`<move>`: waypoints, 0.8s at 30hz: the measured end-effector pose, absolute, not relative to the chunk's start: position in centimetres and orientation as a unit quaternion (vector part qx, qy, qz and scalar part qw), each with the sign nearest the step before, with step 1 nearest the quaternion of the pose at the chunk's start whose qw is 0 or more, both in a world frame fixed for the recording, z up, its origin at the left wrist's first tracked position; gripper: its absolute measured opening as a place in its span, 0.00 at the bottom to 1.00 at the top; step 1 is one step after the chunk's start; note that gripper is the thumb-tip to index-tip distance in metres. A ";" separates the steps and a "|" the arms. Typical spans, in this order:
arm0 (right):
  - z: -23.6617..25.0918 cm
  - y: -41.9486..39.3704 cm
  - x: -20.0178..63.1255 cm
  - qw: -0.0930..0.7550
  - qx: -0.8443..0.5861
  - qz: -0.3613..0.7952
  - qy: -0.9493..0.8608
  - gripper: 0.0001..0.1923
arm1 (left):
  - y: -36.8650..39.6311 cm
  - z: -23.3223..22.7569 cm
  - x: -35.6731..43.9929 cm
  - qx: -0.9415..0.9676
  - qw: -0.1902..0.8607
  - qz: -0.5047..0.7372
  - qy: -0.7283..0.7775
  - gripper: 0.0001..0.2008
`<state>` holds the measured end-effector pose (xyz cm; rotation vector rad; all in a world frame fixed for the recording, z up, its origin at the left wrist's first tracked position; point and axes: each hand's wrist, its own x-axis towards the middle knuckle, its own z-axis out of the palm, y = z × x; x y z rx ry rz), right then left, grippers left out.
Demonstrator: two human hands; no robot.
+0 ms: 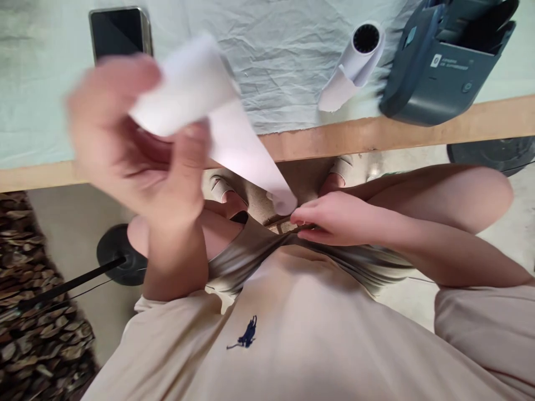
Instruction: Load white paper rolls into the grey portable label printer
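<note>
Looking down past a beige shirt (292, 334) with a small dark emblem, the view takes in both hands held close to the body, nearer than the table edge. Nearest is the right hand (334, 220), low at centre right over the lap, its fingers drawn together in a pinch on the near, lower tip of a white paper strip (246, 150). That strip runs as a long band from this pinch up and to the left, its long axis slanting from near right to far left, and it widens toward its upper end. There the left hand (137, 145), raised and blurred, is curled partly closed around the strip's upper portion, thumb pressed over the paper; how firmly it grips cannot be told through the blur. So the paper lies stretched between the two hands, pointing down toward the right hand, which holds its narrow end. Beyond the hands the wooden table edge (376, 136) crosses the view, covered by a pale wrinkled cloth (271, 67). On it, farther off, lie a dark phone (120, 32) at far left, a white paper roll (355, 61) right of centre with its open core facing the viewer, and a dark grey small printer (447, 61) at far right
</note>
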<state>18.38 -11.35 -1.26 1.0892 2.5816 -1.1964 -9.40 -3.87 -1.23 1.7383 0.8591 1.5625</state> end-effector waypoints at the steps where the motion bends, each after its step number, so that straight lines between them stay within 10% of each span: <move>1: -1.1 -11.2 18.8 -0.080 0.377 -0.398 0.832 0.09 | -4.1 -1.1 -8.6 0.668 0.326 0.581 0.331 0.19; 5: -0.4 -10.2 19.7 -0.414 0.487 -0.357 0.681 0.20 | -4.3 -0.4 -4.7 0.673 0.357 0.559 0.328 0.36; 16: -1.7 -9.0 18.1 -0.356 0.464 -0.236 0.776 0.28 | -6.6 2.3 -0.4 0.711 0.424 0.455 0.326 0.34; 24: -1.1 -8.7 18.3 -0.344 0.500 -0.278 0.745 0.32 | -6.0 -6.6 -0.1 0.699 0.416 0.481 0.328 0.34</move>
